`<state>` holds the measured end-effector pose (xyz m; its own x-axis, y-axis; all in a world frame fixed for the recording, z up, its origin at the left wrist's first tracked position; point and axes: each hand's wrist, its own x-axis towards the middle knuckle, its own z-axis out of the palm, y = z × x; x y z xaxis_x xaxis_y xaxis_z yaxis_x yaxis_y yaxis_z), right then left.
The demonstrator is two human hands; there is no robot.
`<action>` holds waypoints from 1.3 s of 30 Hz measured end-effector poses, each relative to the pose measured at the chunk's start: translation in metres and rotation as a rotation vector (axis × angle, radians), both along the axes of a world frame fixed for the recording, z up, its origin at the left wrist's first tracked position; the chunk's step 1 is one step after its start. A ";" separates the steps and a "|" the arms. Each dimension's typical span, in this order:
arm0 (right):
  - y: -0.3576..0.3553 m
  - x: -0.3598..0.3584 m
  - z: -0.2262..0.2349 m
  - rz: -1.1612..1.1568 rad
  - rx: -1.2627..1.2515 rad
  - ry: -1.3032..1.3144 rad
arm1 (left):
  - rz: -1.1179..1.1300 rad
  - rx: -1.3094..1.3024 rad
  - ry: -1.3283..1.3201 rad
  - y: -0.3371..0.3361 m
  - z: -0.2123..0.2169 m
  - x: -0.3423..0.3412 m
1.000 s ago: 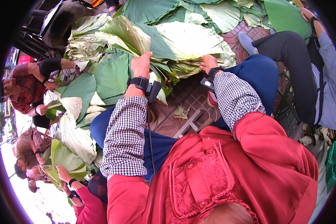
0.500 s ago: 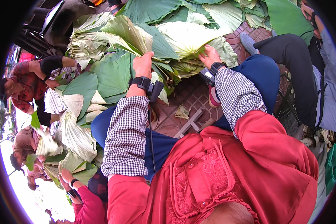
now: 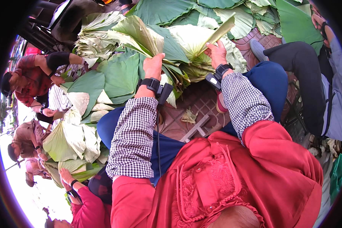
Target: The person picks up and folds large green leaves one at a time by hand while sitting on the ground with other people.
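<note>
The person sits low over a brick-paved floor (image 3: 195,100), both arms stretched forward into a heap of large green lotus leaves (image 3: 119,76). The left hand (image 3: 154,65) has its grip closed around the gathered base of a folded leaf bundle (image 3: 138,32), which fans up and away from the fist. The right hand (image 3: 217,53) is closed on a pale folded leaf (image 3: 220,32) that stands up at a slant from between its fingers; beneath it lies a wide, pale, ribbed leaf (image 3: 192,43) spread open on the pile. Each wrist carries a black strap with a small device.

The leaves look thin and creased, so a tight squeeze at the fold could, I judge, split them along the ribs. The bundle in the left hand is held only at its narrow end; if that grip slackens, the layers may splay apart and slide back onto the heap. The right hand's leaf is held near one end as well, and a pull against the leaves around it might tear it.

To the left, other people (image 3: 30,79) handle their own folded leaves, well apart from the person's hands. A scrap of leaf (image 3: 189,116) lies on the bricks between the knees.
</note>
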<state>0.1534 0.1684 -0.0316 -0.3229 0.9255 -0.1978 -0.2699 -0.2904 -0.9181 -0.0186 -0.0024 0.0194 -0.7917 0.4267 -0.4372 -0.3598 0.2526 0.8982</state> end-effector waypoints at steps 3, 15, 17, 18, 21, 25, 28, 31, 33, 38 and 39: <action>-0.026 -0.031 0.032 0.274 0.495 -0.417 | -0.022 -0.061 0.066 -0.002 -0.017 -0.015; -0.095 -0.047 0.051 0.615 1.172 -0.633 | -0.245 0.101 -0.192 -0.015 0.025 0.001; -0.096 -0.049 0.058 0.780 1.102 -0.757 | -0.318 0.098 -0.213 -0.021 0.028 -0.003; -0.088 -0.047 0.055 0.772 1.107 -0.767 | -0.404 0.097 -0.232 -0.018 0.033 0.000; -0.062 -0.035 0.046 0.931 1.189 -0.822 | -0.444 0.031 -0.141 0.001 0.047 0.021; -0.087 -0.036 0.083 1.160 1.165 -0.745 | -0.169 0.023 0.016 -0.010 0.011 -0.002; -0.082 -0.018 0.095 1.206 1.171 -0.716 | 0.016 -0.049 0.091 -0.008 -0.010 -0.010; -0.072 -0.006 0.095 1.196 1.120 -0.710 | 0.123 -0.010 0.134 -0.010 -0.009 -0.016; -0.067 -0.004 0.093 1.144 1.251 -0.700 | 0.187 0.165 -0.005 -0.013 0.005 -0.032; -0.042 0.000 0.107 1.062 1.124 -0.637 | 0.388 0.360 -0.054 -0.036 0.072 -0.066; -0.043 -0.001 0.119 1.043 1.098 -0.617 | 0.376 0.420 -0.063 -0.058 0.079 -0.085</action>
